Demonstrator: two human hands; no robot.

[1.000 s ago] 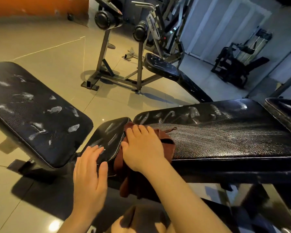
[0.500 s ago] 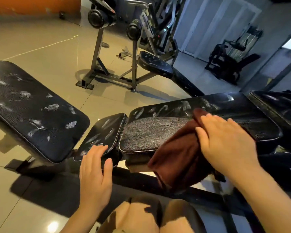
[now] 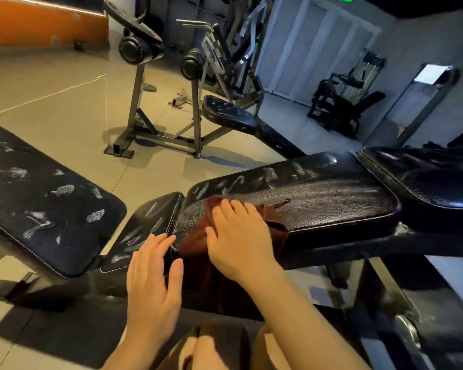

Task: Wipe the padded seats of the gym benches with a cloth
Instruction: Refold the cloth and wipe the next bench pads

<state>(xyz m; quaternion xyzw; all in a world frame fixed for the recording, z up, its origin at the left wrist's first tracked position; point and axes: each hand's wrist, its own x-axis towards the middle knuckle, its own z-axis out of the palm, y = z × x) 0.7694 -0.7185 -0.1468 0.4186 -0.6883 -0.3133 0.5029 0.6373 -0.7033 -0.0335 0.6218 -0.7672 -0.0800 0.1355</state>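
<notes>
Two hands flat: my right hand (image 3: 235, 236) presses the brown cloth (image 3: 198, 236) on the long seat pad (image 3: 318, 206), left hand (image 3: 150, 284) holds nothing; I judge the dusty far strip next.

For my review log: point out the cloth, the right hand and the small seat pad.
cloth (image 3: 195, 241): head view, fold left of the knuckles.
right hand (image 3: 238, 241): head view, back of hand.
small seat pad (image 3: 147, 222): head view, top surface.

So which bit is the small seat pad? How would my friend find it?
Find the long black bench pad where the right hand presses a brown cloth. The small seat pad sits just beyond its left end, under the left hand's fingers. It's shortest, tilted and streaky.
</notes>
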